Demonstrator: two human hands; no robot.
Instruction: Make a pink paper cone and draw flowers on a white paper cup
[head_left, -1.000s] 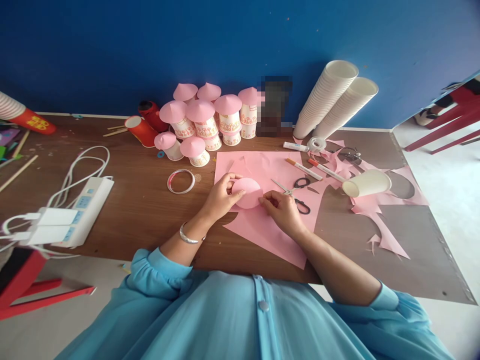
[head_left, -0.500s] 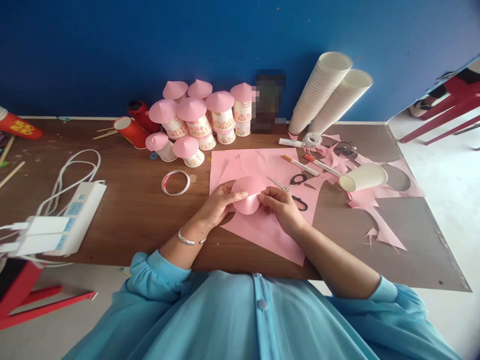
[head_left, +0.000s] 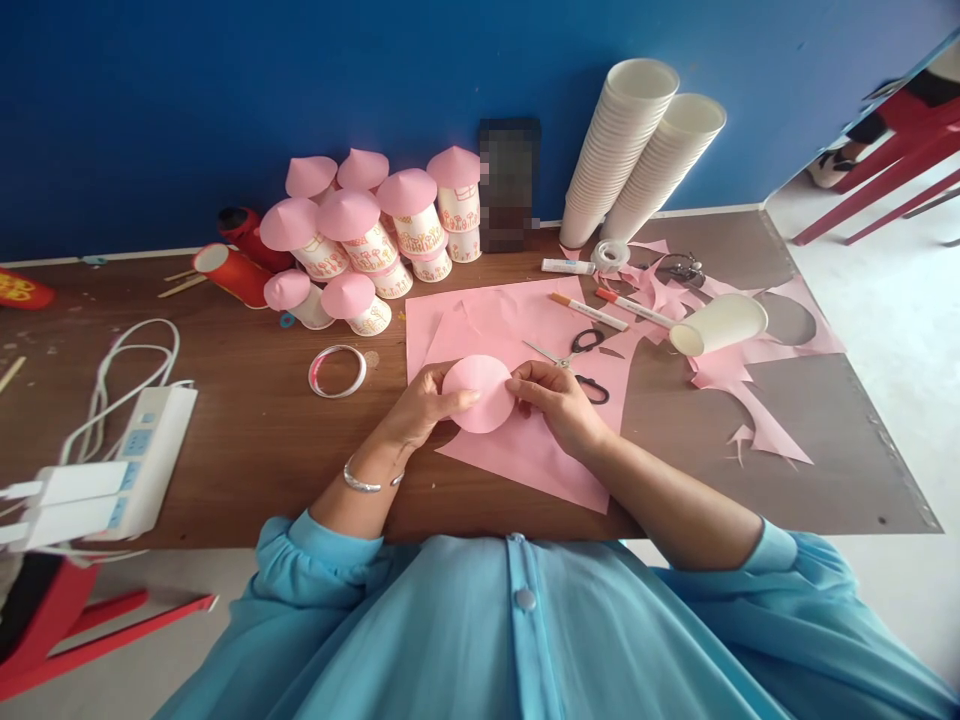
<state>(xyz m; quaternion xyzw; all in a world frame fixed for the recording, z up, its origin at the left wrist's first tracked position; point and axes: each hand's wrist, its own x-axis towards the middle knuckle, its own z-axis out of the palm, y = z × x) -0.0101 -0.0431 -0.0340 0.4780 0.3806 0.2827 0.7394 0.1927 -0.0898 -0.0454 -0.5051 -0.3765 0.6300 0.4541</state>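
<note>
Flattened since half a second earlier, when a curved face was shown, the pink paper disc point(head_left: 489, 405) was held just above pink paper sheets point(head_left: 555, 462) on the tabletop point(head_left: 247, 430). Both hands were closed narrowly on it: its left part was gripped by the left hand point(head_left: 421, 412), thumb on top, and its right edge was pinched between thumb and fingers of the right hand point(head_left: 562, 405).

Clock directions were taken from the disc. At about 9 o'clock, yellow characters were printed on a red cup point(head_left: 22, 290), but they were cut off by the view's edge and could not be read. At 1 o'clock, a small blue-printed label was carried by a white tube point(head_left: 568, 267), too tiny to be made out. Faint marks were borne at 2 o'clock by an orange-capped marker point(head_left: 592, 312), likewise illegible. Open scissors point(head_left: 564, 364) were laid between 2 and 3 o'clock. Cone-topped cups point(head_left: 349, 216), decorated with red and orange drawings, were grouped at 11 o'clock. At 12, a dark upright object point(head_left: 510, 185) was blurred into squares, any lettering hidden.
</note>
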